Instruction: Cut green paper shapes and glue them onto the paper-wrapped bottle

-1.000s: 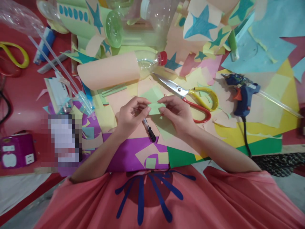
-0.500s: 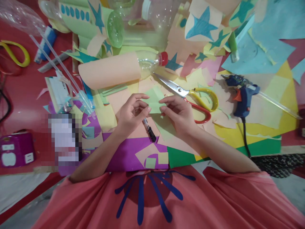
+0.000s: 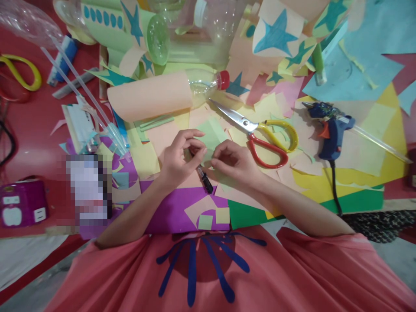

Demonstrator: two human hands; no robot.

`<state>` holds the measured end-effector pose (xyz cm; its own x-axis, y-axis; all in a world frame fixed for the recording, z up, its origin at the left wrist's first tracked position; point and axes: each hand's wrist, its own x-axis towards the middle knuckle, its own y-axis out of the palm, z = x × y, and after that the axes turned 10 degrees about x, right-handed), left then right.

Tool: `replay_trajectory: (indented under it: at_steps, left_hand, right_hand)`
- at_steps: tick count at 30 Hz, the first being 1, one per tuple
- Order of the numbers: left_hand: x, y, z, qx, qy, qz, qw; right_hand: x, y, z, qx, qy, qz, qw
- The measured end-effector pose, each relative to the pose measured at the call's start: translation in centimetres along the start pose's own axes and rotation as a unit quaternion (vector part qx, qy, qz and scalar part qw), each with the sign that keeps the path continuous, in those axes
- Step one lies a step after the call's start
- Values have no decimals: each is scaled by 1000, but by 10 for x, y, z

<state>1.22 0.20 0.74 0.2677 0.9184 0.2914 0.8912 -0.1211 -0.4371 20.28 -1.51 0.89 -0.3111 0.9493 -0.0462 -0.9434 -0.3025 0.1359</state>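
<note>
My left hand is over the middle of the work area, fingers curled and thumb close to the fingertips. My right hand faces it across a small gap, its thumb and bent fingers drawn together. Whatever either pinches is hidden or too small to make out. A light green paper lies behind and beneath the fingers. Under my left hand a pen with a black cap points toward me. Scissors with one yellow and one red handle lie partly spread just beyond my right hand.
A bottle wrapped in peach paper lies behind my hands. On the right is a blue glue gun with its cord. Clear sticks and a purple box-like object are at left. Paper scraps lie near me.
The small light green paper stretched between both hands is no longer visible there. My right hand has shifted slightly down and left, uncovering more of the scissors' red handle.
</note>
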Motion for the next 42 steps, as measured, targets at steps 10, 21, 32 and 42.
replay_trajectory:
  at_steps: [10, 21, 32, 42]
  left_hand:
    - [-5, 0, -4, 46, -1, 37, 998]
    - [3, -2, -5, -23, -122, 4, 992]
    - [4, -4, -4, 91, 53, 62, 992]
    - [4, -2, -3, 93, 44, 51, 993]
  right_hand:
    - [1, -1, -2, -12, -18, -22, 1000]
    - [0, -2, 2, -16, -19, -68, 997]
    - [-1, -2, 3, -98, -80, -45, 991]
    - [-1, -3, 1, -136, -93, -42, 985]
